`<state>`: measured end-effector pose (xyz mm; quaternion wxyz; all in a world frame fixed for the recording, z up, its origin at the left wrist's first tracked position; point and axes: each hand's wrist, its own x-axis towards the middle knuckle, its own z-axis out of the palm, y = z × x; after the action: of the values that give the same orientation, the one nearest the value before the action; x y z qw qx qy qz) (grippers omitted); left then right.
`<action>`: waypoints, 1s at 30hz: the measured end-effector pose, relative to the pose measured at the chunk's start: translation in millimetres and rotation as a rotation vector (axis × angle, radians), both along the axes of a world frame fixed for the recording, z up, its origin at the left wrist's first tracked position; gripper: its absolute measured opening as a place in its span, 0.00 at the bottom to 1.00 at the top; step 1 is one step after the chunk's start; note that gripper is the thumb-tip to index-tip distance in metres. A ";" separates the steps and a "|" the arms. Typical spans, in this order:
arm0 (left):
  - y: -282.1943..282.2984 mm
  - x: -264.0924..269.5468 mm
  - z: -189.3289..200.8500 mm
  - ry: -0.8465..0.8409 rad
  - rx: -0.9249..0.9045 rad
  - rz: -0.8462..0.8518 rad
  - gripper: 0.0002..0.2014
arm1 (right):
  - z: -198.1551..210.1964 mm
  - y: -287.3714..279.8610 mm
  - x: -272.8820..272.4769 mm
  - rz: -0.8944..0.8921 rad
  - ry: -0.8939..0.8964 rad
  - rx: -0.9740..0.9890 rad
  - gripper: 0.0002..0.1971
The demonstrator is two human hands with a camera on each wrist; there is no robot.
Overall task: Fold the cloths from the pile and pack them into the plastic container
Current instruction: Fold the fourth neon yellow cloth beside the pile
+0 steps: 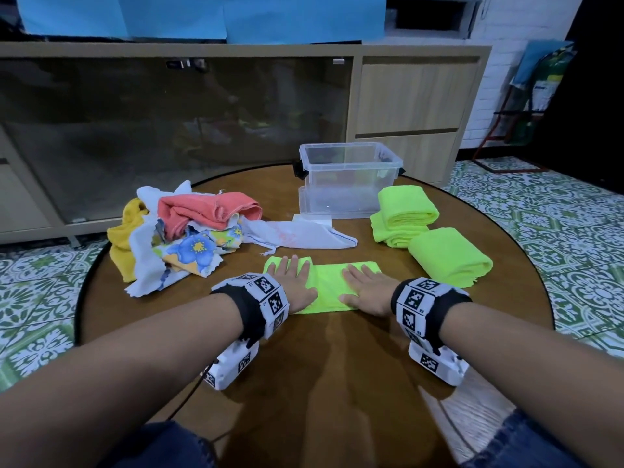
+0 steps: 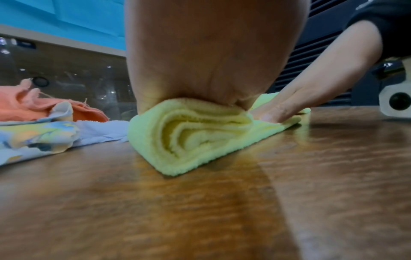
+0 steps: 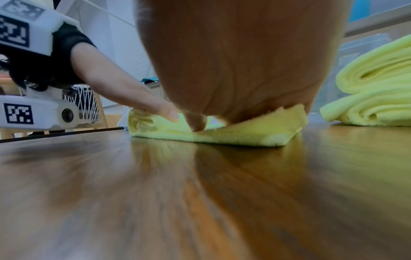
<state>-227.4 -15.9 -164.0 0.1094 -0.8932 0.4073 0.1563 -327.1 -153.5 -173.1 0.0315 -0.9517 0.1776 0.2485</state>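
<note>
Head view: pile of crumpled mixed-colour cloths (image 1: 175,231) on round brown wood desk (image 1: 320,366); left hand (image 1: 293,282) & right hand (image 1: 366,290) flat, fingers straight, pressing folded neon-green microfibre cloth (image 1: 326,282); clear plastic container (image 1: 347,179) behind

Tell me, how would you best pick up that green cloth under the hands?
Probably by its two short ends, from either side. The green cloth lies as a long flat strip; both hands, left and right, already press near those ends, and the left end shows thick folded layers.
</note>
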 end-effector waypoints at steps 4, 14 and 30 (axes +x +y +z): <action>-2.2 -2.3 -1.2 -0.017 -0.018 0.000 0.31 | 5.6 13.7 8.7 0.053 -0.133 -0.040 0.31; -1.0 -3.4 -12.0 -0.068 -0.011 0.025 0.31 | -6.4 -6.9 9.8 0.027 -0.017 -0.020 0.36; 32.0 51.4 12.6 0.270 -0.395 0.369 0.24 | 44.9 28.8 33.3 0.085 -0.562 -0.020 0.16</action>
<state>-176.0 16.1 -151.4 -0.1519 -0.9272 0.2715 0.2087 -293.8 -124.7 -128.2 0.0599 -0.9901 0.1244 -0.0257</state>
